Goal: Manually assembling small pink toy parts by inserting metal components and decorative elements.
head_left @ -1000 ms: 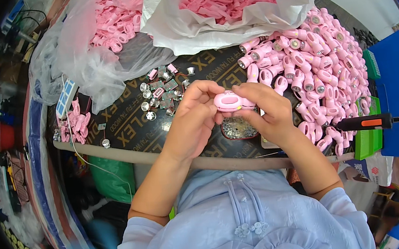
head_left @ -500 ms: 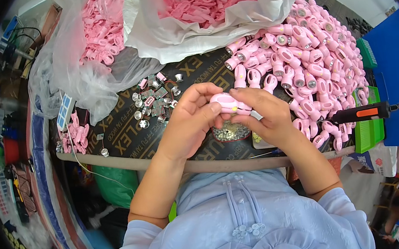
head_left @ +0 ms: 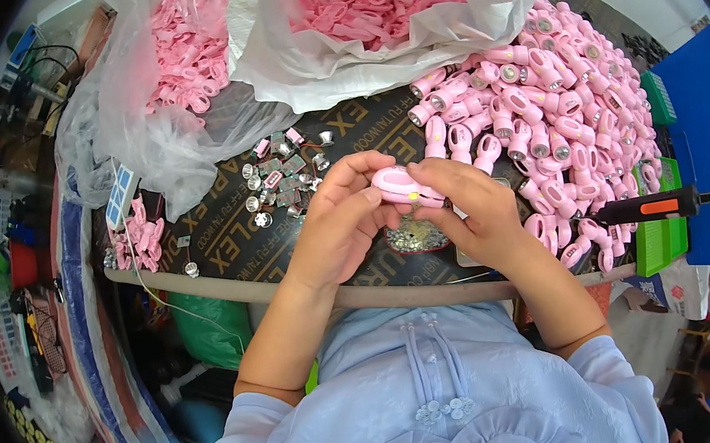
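Note:
Above the near edge of the table, a pink flashlight casing (head_left: 394,184) with a yellow button is held between both hands. My left hand (head_left: 334,228) is closed on its left end, thumb and fingers pinching it. My right hand (head_left: 481,201) grips the right end, its thumb below and its fingers over the top. Fingers cover that end of the casing. Just beneath the hands sits a container of small shiny metal parts (head_left: 417,237), partly hidden. Left of them lie several small circuit boards with silver reflectors (head_left: 286,179).
A heap of pink flashlights (head_left: 563,100) covers the table's right side. A white sack (head_left: 265,62) and a clear plastic bag (head_left: 121,99) hold pink parts at the back. A black power screwdriver (head_left: 643,208) lies by a green basket (head_left: 662,245). More pink pieces (head_left: 140,235) lie left.
The casing has turned slightly in my fingers, and the split at its right end shows less. Both hands keep their grip. The whole view has shifted a little.

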The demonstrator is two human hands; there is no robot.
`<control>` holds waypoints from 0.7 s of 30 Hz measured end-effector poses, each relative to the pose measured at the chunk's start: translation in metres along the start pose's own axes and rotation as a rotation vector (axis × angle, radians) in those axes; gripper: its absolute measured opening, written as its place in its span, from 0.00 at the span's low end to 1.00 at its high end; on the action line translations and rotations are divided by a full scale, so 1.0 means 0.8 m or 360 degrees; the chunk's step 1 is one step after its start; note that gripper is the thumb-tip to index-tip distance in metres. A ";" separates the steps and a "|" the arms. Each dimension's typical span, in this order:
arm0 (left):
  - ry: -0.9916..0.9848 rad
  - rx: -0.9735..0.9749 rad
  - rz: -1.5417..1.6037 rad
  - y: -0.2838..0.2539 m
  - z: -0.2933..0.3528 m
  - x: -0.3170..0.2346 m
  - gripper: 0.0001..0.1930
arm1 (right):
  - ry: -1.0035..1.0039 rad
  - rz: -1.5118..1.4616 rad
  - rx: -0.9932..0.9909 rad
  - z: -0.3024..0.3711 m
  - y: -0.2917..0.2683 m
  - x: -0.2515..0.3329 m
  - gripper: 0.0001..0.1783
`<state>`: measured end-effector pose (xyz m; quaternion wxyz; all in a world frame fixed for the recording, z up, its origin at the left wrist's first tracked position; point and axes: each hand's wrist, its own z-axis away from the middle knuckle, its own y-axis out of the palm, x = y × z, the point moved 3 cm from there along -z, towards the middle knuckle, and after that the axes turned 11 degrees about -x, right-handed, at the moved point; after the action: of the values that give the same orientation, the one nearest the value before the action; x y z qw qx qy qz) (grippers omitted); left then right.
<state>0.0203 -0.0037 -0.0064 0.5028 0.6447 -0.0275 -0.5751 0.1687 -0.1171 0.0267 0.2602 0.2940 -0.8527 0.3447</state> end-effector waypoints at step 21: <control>0.0168 0.0018 -0.0033 0.007 0.010 -0.008 0.14 | 0.0040 -0.0201 -0.0044 -0.007 -0.001 0.003 0.25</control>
<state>0.0152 -0.0071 0.0032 0.4939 0.6773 0.0026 -0.5453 0.1689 -0.1140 0.0320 0.2962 0.3393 -0.8338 0.3193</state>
